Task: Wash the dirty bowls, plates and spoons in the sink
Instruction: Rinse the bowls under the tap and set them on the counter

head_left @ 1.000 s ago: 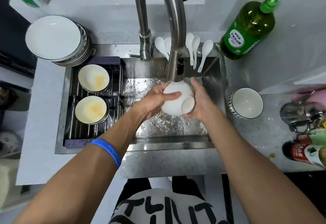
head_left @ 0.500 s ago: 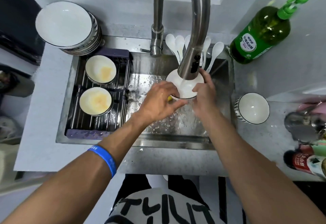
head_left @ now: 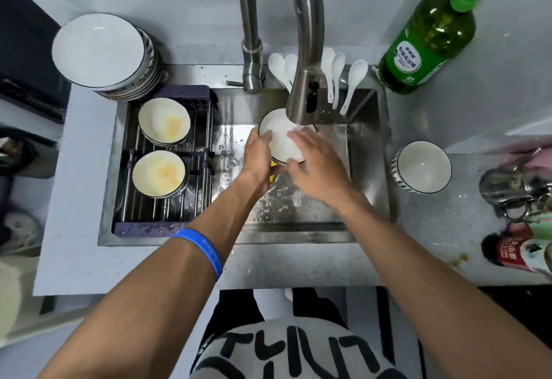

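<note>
Bowl (head_left: 282,139) over the sink (head_left: 370,151), its far rim hidden from us by the faucet head (head_left: 303,100): our left hand (head_left: 259,159) grips its near-left edge, while blurred right-hand (head_left: 318,166) fingers lie straight across its inside.

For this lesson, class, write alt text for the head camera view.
Two hands rinse a white bowl under a running faucet: the left hand grips its rim and the right hand rubs inside. Two stained bowls sit on the sink rack.
</note>
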Demonstrator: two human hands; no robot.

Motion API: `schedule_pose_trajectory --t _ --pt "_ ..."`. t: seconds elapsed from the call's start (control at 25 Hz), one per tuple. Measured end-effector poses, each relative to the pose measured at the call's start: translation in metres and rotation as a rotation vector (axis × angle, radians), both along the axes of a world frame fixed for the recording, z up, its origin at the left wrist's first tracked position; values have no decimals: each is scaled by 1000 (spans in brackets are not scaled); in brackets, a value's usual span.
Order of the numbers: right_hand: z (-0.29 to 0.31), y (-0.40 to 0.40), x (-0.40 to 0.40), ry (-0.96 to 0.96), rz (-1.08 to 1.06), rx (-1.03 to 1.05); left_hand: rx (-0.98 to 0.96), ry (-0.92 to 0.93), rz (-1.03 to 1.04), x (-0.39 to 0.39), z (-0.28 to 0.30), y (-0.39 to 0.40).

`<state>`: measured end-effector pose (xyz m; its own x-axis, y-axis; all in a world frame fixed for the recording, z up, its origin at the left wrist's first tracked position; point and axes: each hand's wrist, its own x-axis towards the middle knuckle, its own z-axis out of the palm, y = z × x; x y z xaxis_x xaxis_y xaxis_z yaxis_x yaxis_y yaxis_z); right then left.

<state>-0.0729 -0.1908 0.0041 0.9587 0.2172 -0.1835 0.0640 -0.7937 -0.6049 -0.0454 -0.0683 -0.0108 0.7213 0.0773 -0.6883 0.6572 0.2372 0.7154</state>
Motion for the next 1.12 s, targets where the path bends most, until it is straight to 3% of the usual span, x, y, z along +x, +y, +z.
schedule_pose_trajectory --t 0.08,0.2,0.32,0.44,0.56,0.64,0.72,0.88,1.0,1.12 --pt "-3 1 -3 123 251 -165 56 -74 -57 1 -1 -3" --pt "7 3 14 26 313 -573 110 -128 -37 7 4 -4" --pt "17 8 18 172 249 -416 198 -157 -125 14 3 -3" --pt "17 13 23 88 305 -486 216 -142 -30 16 2 -5" --pt "18 15 29 219 285 -355 269 -128 -41 9 8 -7" --pt "23 17 29 200 276 -482 220 -104 -14 11 8 -7" --pt "25 14 28 260 259 -392 268 -127 -31 14 4 -3" --pt "26 13 23 115 264 -388 269 -118 -13 14 11 -1" --pt "24 16 19 191 248 -245 304 -123 -27 18 14 1" --pt "22 18 18 103 224 -352 257 -106 -38 20 9 3"
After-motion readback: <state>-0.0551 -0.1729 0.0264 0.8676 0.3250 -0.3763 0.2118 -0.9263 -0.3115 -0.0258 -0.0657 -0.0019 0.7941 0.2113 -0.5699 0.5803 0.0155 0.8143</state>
